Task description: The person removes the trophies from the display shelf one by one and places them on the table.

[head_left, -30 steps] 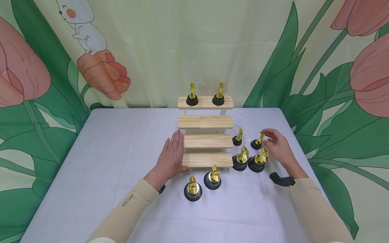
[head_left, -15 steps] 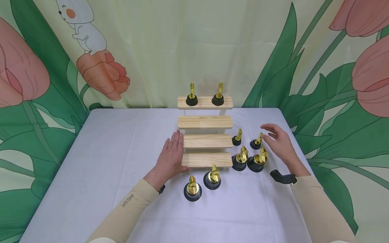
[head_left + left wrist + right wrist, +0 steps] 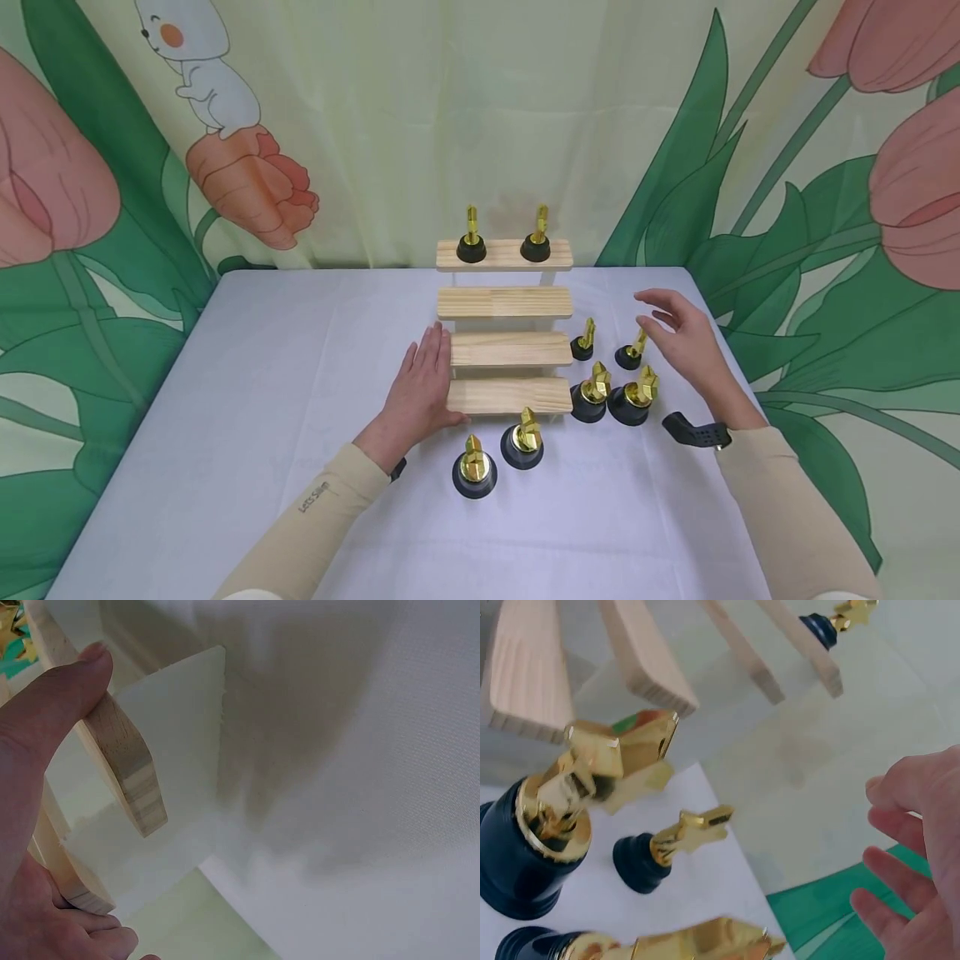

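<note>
1. Surface [image 3: 262,375]: covered in white, it lies before a pale curtain [image 3: 390,150] printed with pink tulips [image 3: 918,192] and green leaves [image 3: 693,158].
2. Stand [image 3: 510,349]: four wooden steps; two top trophies [image 3: 471,248], gold on black bases, occupy the highest.
3. Left hand [image 3: 418,387]: my fingers lie outstretched along the stand's left side, thumb spread toward the lowest step.
4. Right hand [image 3: 690,350]: I hold nothing; thumb and forefinger are parted by a modest gap.
5. Near trophy [image 3: 628,357]: small, it stands on the surface, just below my right thumb in the head view; I cannot tell whether its tip touches.
6. Other trophies: one small trophy [image 3: 582,347] beside the stand, two larger trophies [image 3: 589,400] in front of these, two front trophies [image 3: 474,473] before the lowest step.
</note>
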The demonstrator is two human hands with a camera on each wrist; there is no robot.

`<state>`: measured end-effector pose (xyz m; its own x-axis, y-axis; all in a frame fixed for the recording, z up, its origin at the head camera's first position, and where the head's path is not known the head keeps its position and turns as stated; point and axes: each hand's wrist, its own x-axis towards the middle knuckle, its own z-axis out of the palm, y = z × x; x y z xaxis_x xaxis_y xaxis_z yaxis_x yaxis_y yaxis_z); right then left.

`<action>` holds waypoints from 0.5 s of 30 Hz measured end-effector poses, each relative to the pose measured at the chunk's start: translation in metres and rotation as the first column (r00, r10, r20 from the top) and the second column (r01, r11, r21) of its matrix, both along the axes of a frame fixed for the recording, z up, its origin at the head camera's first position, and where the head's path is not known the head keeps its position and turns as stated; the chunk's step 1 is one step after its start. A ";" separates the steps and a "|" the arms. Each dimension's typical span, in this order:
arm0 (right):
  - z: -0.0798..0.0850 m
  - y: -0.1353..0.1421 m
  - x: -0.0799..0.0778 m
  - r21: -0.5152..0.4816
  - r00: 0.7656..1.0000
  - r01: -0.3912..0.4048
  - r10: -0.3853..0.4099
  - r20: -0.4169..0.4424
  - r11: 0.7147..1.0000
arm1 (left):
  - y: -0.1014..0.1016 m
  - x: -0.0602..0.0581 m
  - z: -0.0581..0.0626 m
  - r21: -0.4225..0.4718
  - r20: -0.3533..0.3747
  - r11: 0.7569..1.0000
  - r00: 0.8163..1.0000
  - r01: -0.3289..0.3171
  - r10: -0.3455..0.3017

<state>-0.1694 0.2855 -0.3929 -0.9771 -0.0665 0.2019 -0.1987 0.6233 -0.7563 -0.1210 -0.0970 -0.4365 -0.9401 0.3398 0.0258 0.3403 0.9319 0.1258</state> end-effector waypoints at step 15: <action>0.031 -0.036 -0.012 -0.034 0.994 -0.071 0.068 -0.081 0.997 | -0.001 0.001 -0.002 0.000 0.001 1.000 1.000 -0.015 0.015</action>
<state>-0.1816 0.2494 -0.3619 -0.9511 -0.1248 0.2825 -0.3011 0.5777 -0.7587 -0.1202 -0.0980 -0.4384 -0.9451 0.3260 0.0245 0.3264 0.9367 0.1265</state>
